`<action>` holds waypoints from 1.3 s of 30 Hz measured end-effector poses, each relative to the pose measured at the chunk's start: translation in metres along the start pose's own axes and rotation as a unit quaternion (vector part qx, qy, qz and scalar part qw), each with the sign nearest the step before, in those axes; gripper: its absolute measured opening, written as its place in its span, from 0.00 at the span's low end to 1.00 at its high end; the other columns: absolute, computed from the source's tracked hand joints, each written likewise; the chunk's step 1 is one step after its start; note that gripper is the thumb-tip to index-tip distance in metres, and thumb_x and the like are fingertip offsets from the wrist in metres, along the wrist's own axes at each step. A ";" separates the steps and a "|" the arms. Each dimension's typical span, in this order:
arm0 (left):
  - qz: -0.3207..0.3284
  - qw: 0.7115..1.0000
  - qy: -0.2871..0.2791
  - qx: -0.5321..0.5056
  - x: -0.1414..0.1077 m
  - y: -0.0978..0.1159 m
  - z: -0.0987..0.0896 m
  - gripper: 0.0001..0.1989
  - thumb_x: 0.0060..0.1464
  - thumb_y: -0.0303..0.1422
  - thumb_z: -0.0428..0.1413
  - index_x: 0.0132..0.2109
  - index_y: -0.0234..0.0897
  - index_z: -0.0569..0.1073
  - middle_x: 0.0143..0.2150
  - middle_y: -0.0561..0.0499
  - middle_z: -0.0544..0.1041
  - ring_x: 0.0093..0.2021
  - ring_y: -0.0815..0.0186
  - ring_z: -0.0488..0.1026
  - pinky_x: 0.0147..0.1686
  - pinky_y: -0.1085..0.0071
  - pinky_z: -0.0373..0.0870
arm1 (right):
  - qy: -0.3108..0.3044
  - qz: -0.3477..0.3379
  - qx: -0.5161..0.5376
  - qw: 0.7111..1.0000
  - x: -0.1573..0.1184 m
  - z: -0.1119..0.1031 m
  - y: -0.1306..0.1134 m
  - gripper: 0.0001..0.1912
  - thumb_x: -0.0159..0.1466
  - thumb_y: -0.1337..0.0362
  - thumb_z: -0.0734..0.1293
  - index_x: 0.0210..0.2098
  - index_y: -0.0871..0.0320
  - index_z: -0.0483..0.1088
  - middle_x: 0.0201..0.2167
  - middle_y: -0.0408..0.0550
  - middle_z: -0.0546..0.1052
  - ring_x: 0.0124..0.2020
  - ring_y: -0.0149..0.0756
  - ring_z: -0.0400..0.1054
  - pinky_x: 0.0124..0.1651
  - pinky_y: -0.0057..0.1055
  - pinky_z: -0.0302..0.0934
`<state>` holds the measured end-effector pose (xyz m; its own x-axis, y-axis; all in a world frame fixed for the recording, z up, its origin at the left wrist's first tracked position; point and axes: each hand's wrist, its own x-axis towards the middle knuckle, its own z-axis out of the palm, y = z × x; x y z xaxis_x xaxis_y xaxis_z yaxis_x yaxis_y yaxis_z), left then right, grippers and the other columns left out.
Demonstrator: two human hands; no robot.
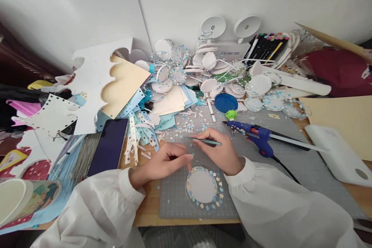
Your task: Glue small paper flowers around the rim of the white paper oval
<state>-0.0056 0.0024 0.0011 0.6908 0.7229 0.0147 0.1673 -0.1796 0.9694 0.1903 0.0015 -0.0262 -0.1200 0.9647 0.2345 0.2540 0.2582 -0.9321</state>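
Note:
My right hand [218,149] pinches a pair of tweezers [207,140], their tips pointing left over scattered small paper flowers [186,126] on the grey cutting mat. Near the mat's front edge lies a round white disc [202,186], ringed by pale blue, cream and yellow little flowers on a thin wire loop. My left hand [168,161] is curled, thumb and index fingertips close together at the disc's upper left rim. Whatever they may hold is too small to make out.
A blue glue gun [258,137] with a glue stick rests right of my right hand. Behind it sit a blue lid [226,102] and piled flowered discs [258,85]. A dark phone [108,147], punched paper strips [133,139] and a paper cup [17,199] are at left.

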 end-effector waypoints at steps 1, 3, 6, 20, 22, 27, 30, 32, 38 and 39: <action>0.000 1.000 -0.002 0.000 0.000 0.000 0.000 0.22 0.61 0.40 0.50 0.28 0.30 0.79 0.21 0.54 0.61 0.22 0.72 0.59 0.25 0.74 0.56 | 0.006 0.003 0.004 1.000 0.000 -0.001 -0.002 0.03 0.59 0.65 0.69 0.30 0.55 0.71 0.34 0.48 0.80 0.38 0.40 0.75 0.42 0.36 0.68; -0.001 1.000 -0.003 0.002 0.000 0.000 0.000 0.22 0.61 0.41 0.50 0.28 0.30 0.79 0.21 0.54 0.62 0.22 0.73 0.59 0.25 0.74 0.56 | 0.020 0.009 0.012 1.000 0.001 -0.003 -0.006 0.03 0.58 0.64 0.70 0.29 0.55 0.71 0.33 0.49 0.80 0.37 0.40 0.75 0.41 0.35 0.68; -0.002 1.000 0.002 0.009 0.000 0.001 0.000 0.22 0.61 0.41 0.50 0.27 0.31 0.79 0.20 0.54 0.61 0.22 0.73 0.59 0.25 0.74 0.56 | 0.036 0.030 0.028 0.999 0.002 -0.008 -0.012 0.05 0.56 0.63 0.71 0.27 0.55 0.71 0.32 0.48 0.80 0.36 0.39 0.75 0.38 0.34 0.67; -0.051 0.975 0.171 -0.133 0.002 0.002 0.003 0.11 0.53 0.38 0.59 0.36 0.32 0.75 0.24 0.55 0.66 0.25 0.73 0.61 0.25 0.77 0.58 | 0.012 0.195 0.296 0.935 0.007 -0.019 -0.017 0.13 0.47 0.60 0.75 0.21 0.55 0.66 0.21 0.41 0.74 0.25 0.32 0.65 0.31 0.32 0.58; -0.049 0.972 0.176 -0.148 0.003 0.000 0.004 0.11 0.53 0.38 0.59 0.37 0.33 0.74 0.22 0.57 0.63 0.23 0.74 0.58 0.23 0.77 0.55 | 0.007 0.199 0.298 0.933 0.006 -0.019 -0.018 0.13 0.47 0.60 0.75 0.21 0.55 0.67 0.20 0.41 0.73 0.25 0.33 0.66 0.32 0.32 0.59; -0.048 0.974 0.170 -0.142 0.003 -0.002 0.004 0.11 0.54 0.38 0.59 0.35 0.32 0.72 0.23 0.56 0.64 0.24 0.74 0.59 0.23 0.77 0.55 | 0.008 0.208 0.287 0.935 0.006 -0.018 -0.020 0.14 0.46 0.60 0.76 0.20 0.55 0.67 0.21 0.41 0.74 0.28 0.36 0.69 0.33 0.33 0.59; -0.050 0.975 0.169 -0.135 0.004 -0.003 0.004 0.11 0.54 0.38 0.59 0.34 0.32 0.72 0.23 0.56 0.65 0.24 0.74 0.60 0.24 0.77 0.55 | 0.009 0.207 0.273 0.939 0.007 -0.017 -0.022 0.15 0.45 0.59 0.76 0.20 0.55 0.67 0.21 0.42 0.75 0.28 0.36 0.70 0.33 0.33 0.60; -0.052 0.975 0.170 -0.133 0.003 -0.003 0.004 0.11 0.54 0.38 0.59 0.34 0.32 0.72 0.23 0.56 0.64 0.24 0.74 0.59 0.24 0.77 0.55 | 0.008 0.207 0.266 0.942 0.007 -0.017 -0.023 0.15 0.45 0.58 0.76 0.20 0.55 0.67 0.21 0.42 0.74 0.28 0.37 0.70 0.33 0.33 0.60; -0.048 0.976 0.177 -0.119 0.003 -0.003 0.003 0.11 0.55 0.38 0.57 0.34 0.32 0.73 0.23 0.55 0.65 0.24 0.73 0.60 0.24 0.77 0.56 | 0.017 0.201 0.261 0.944 0.007 -0.017 -0.023 0.15 0.45 0.56 0.76 0.20 0.54 0.67 0.19 0.41 0.73 0.26 0.36 0.68 0.32 0.33 0.60; -0.045 0.976 0.177 -0.117 0.003 -0.003 0.003 0.12 0.55 0.38 0.57 0.34 0.32 0.73 0.23 0.55 0.65 0.24 0.73 0.60 0.24 0.77 0.56 | 0.018 0.200 0.259 0.945 0.006 -0.017 -0.023 0.15 0.45 0.56 0.76 0.20 0.54 0.67 0.19 0.42 0.73 0.26 0.36 0.68 0.31 0.33 0.60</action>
<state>-0.0018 0.0028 -0.0024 0.3880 0.9212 -0.0299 0.0222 0.0231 0.9995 0.1996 0.0026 0.0011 -0.0784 0.9832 -0.1646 -0.2332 -0.1786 -0.9559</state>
